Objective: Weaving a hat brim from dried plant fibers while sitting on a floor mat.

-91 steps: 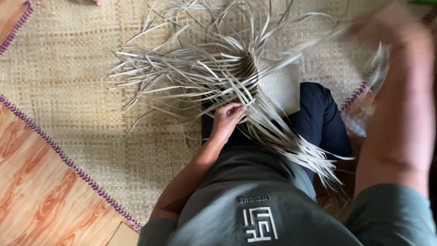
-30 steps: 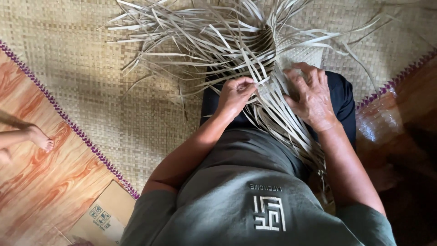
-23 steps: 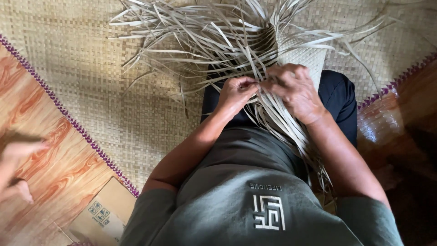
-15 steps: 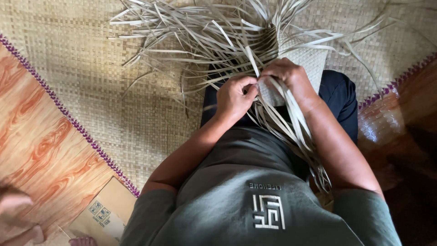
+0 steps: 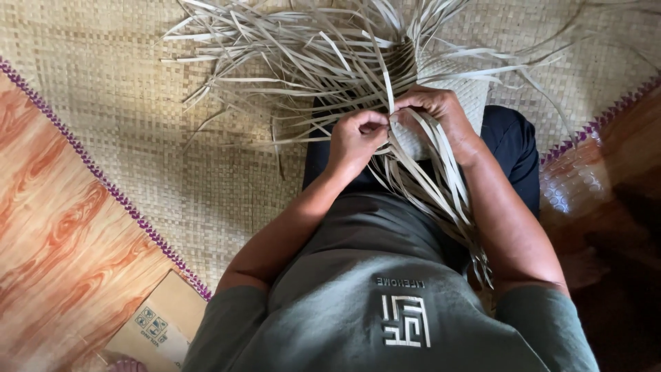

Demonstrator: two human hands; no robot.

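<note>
While both hands meet just above the lap, the left hand is clenched, pinching pale flat strips between thumb and fingers. The right hand is curled around more of the same strips, fingertips touching the left hand's at about 12 o'clock from the torso. Strips fan out loose from 9 to 2 o'clock over the woven mat; another bundle of them runs down past the right forearm toward 5 o'clock. A finished woven patch sits just beyond the right hand, partly hidden by it. The person sits on the mat in a grey-green shirt and dark trousers. The mat has a purple zigzag edge running from 10 to 7 o'clock. Wood-pattern floor lies beyond it, with a cardboard box at 7 o'clock.
</note>
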